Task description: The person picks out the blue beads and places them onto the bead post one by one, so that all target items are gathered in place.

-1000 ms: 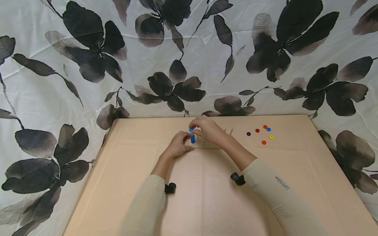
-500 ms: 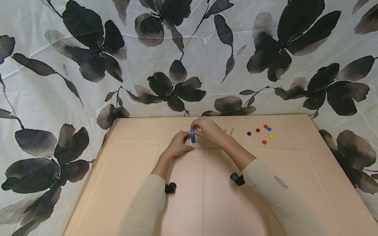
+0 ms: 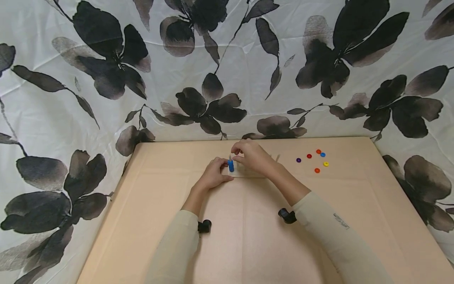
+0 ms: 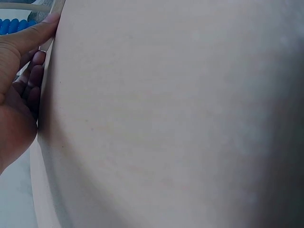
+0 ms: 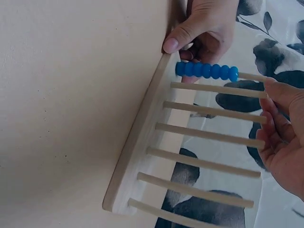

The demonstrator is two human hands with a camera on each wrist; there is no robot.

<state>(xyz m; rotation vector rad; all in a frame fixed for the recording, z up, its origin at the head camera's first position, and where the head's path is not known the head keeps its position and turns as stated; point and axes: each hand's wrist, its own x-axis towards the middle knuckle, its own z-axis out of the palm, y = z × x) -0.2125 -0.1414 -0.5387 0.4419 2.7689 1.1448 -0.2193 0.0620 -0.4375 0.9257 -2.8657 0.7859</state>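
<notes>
A wooden peg stand with several upright pegs stands near the far edge of the table. On its leftmost peg sits a stack of blue beads, with the peg's bare tip showing above them. My left hand grips that end of the base, thumb on the front face in the left wrist view. My right hand is beside the tip of the beaded peg, fingers loosely bent and no bead visible in them. In the right wrist view its thumb overlaps the peg's tip.
To the right of the stand lie loose beads: a purple one, a yellow one, a blue one and several red or orange ones. A floral cloth hangs behind the table.
A blue bead held by my right hand at the peg's top has gone down onto the stack. The right hand has drawn slightly right, off the peg's tip. My left hand stays put.
</notes>
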